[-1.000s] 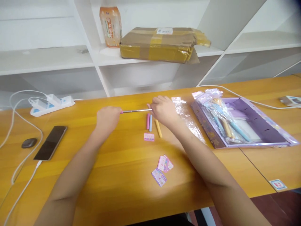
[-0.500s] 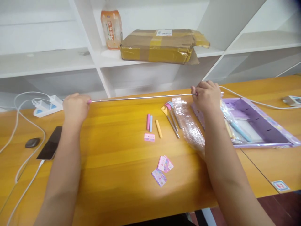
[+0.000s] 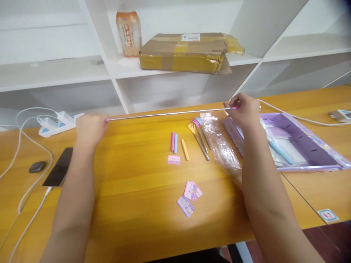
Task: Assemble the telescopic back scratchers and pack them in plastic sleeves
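While rod [image 3: 170, 114] in hands [image 3: 91, 129] [image 3: 246, 112], labelled carton [image 3: 179, 60]

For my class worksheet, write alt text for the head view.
A person's left grip and right grip hold a thin metal rod with pink ends above a table. The table holds coloured tubes, hand-shaped scratchers, cards and a purple tray.

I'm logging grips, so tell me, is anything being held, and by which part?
A thin metal rod, held at its two pink ends: the left hand grips one, the right hand the other.
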